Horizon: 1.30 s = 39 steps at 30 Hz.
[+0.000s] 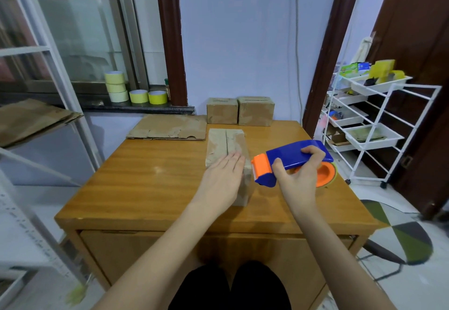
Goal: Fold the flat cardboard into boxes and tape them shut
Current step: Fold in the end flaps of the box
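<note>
Progress midway, by my read. Two closed boxes (240,111) stand well beyond the hands; flat cardboard (170,127) beyond the left hand (222,179) awaits folding. Left hand, fingers straight, presses the current box (227,148), its top seam showing. Right hand (297,176), just beside, grips the tape dispenser (295,161); taping seemingly remains.

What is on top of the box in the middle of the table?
The left hand lies flat on the near end of the box. The top's far part shows a centre seam with glossy tape. The hand covers the near end of the seam.
</note>
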Motion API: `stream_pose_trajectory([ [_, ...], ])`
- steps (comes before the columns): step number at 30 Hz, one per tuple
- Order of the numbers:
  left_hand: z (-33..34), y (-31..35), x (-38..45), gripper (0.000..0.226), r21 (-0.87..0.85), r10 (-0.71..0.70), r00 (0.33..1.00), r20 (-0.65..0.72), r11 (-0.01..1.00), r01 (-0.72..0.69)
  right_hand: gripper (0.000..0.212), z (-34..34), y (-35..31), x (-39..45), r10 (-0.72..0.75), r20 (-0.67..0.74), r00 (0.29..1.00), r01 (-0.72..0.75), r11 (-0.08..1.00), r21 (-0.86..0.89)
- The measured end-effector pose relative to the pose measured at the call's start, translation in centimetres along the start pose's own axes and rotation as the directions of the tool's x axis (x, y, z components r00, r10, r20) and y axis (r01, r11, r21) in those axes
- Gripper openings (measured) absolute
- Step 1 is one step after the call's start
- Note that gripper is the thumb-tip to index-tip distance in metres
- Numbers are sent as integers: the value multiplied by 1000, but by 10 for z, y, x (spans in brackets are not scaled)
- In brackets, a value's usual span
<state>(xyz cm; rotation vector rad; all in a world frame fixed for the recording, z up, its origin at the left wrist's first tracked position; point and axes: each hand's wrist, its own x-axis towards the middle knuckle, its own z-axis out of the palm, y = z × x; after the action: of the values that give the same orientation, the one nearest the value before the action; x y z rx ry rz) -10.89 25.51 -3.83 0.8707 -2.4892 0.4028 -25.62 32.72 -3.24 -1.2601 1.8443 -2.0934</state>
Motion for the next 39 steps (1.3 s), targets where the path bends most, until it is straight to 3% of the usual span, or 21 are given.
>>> stream_pose_trajectory([
  [3,0,1,4,53,15,-11,1000,10,1000,11,50,-1,1,0,6,-14,1000,-6,1000,-1],
  [10,9,-10,4,55,54,47,988,-147,998,-39,45,-10,-1,18,4,-36,999,-3,999,40],
  [26,11,-6,1,48,-34,43,991,-126,998,-48,48,-22,1,28,14,-106,994,-9,999,51],
  [29,13,-7,1,36,-7,67,986,-152,998,-69,48,-19,2,28,27,-158,987,-17,998,63],
  [32,13,-6,3,38,17,63,990,-126,998,-61,50,-17,7,26,32,-217,976,-19,998,62],
  [39,9,-1,4,38,17,10,998,-64,1000,-9,53,-15,4,26,-52,61,997,66,963,-261],
])
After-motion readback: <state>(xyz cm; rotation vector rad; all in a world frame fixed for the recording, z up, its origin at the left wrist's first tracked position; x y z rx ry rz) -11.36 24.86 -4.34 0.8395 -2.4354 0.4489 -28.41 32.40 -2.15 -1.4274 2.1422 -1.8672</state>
